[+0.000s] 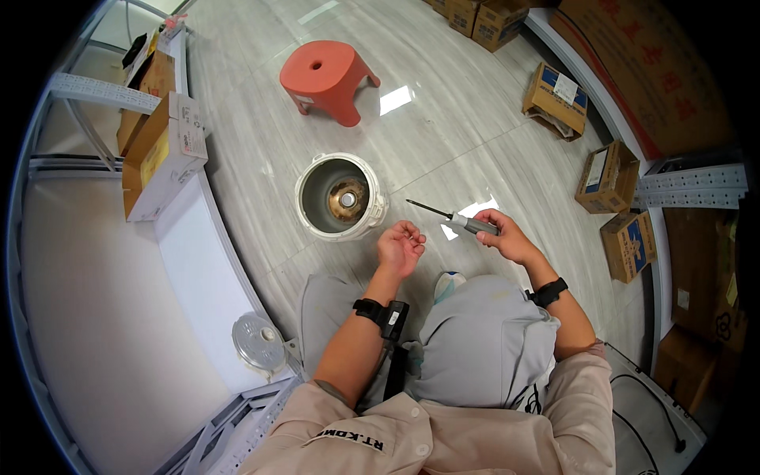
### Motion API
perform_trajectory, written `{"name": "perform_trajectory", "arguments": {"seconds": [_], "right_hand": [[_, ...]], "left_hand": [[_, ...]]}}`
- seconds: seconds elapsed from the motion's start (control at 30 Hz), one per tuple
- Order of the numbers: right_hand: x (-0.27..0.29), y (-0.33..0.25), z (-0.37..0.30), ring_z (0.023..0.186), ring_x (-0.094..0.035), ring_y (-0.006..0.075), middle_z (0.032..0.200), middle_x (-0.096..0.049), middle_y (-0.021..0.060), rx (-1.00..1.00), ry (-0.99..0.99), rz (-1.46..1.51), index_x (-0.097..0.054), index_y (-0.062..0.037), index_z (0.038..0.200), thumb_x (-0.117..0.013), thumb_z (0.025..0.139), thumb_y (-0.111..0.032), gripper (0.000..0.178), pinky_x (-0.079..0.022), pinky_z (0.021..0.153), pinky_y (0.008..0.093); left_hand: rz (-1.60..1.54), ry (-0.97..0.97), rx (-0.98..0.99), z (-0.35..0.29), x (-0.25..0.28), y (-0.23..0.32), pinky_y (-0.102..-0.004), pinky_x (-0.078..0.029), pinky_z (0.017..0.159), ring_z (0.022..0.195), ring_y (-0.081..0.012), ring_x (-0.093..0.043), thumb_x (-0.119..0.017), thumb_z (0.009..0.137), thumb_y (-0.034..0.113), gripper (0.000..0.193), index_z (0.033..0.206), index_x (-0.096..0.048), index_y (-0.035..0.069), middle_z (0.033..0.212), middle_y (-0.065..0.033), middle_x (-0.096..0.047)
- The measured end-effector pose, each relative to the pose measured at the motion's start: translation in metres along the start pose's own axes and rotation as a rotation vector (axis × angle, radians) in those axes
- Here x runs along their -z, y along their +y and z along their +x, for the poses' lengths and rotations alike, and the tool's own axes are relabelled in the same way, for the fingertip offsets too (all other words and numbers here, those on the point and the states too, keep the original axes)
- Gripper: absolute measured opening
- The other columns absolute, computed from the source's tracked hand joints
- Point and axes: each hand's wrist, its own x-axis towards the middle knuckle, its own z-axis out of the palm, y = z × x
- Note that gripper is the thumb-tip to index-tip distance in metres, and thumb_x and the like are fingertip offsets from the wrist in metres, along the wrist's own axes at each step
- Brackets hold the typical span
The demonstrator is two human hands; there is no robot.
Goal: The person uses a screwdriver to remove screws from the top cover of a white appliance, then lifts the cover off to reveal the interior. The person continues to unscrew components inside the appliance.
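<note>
My right hand (509, 237) grips a screwdriver (473, 225) by its grey handle, the dark shaft pointing left and slightly away from me. My left hand (402, 248) is palm up with its fingers curled in, and whatever they may hold is too small to make out. Just beyond it on the floor stands a white rice cooker body (302, 192) without a lid. Inside its grey wall a round, brown-stained heating plate (348, 199) shows at the bottom. The screwdriver's tip is apart from the cooker, to its right.
Farther off stands a red plastic stool (321, 75). To my left, a white shelf (207, 305) bears a round pale lid-like part (259, 343) and an open carton (170, 158). Several small cardboard boxes (609, 176) line the right-hand shelving. A black cable (633, 427) lies at lower right.
</note>
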Motion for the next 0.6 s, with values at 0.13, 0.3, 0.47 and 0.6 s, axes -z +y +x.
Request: {"name": "perform_trajectory", "arguments": {"seconds": [0.13,0.3,0.47,0.6], "right_hand": [[-0.008,-0.010,0.007,0.094,-0.061,0.0112,0.109,-0.065,0.0008,0.019,0.000,0.005,-0.062,-0.0070,0.125,-0.072,0.093,-0.010,0.033,-0.051,0.081,0.0298],[-0.017,-0.022,0.011,0.096,-0.059,0.0108,0.109,-0.063,0.0004,0.009,-0.044,-0.028,-0.061,-0.0075,0.125,-0.071,0.094,-0.011,0.033,-0.051,0.083,0.0297],[-0.022,-0.022,0.015,0.093,-0.061,0.0106,0.106,-0.065,0.0000,0.023,-0.049,-0.003,-0.062,-0.0069,0.123,-0.072,0.095,-0.010,0.030,-0.052,0.082,0.0297],[-0.022,-0.017,0.014,0.093,-0.061,0.0107,0.106,-0.066,0.0000,0.016,-0.044,-0.020,-0.062,-0.0070,0.122,-0.071,0.096,-0.009,0.029,-0.051,0.083,0.0292]], "left_hand": [[0.035,0.036,0.012,-0.003,0.002,0.005,-0.0314,-0.045,0.065,0.079,-0.0225,-0.058,-0.054,0.088,0.024,0.020,0.094,-0.062,0.006,0.085,-0.0048,-0.059],[0.062,0.251,-0.052,-0.007,0.006,0.009,-0.0316,-0.047,0.070,0.079,-0.0190,-0.058,-0.058,0.096,0.024,0.022,0.105,-0.062,0.005,0.088,-0.0052,-0.062],[0.118,0.220,-0.046,-0.009,0.020,0.011,-0.0301,-0.047,0.069,0.075,-0.0167,-0.056,-0.058,0.099,0.020,0.021,0.114,-0.061,0.004,0.086,-0.0036,-0.061],[0.132,0.290,-0.044,-0.009,0.023,0.013,-0.0292,-0.042,0.064,0.069,-0.0144,-0.048,-0.058,0.100,0.021,0.022,0.113,-0.060,0.004,0.077,0.0001,-0.051]]}}
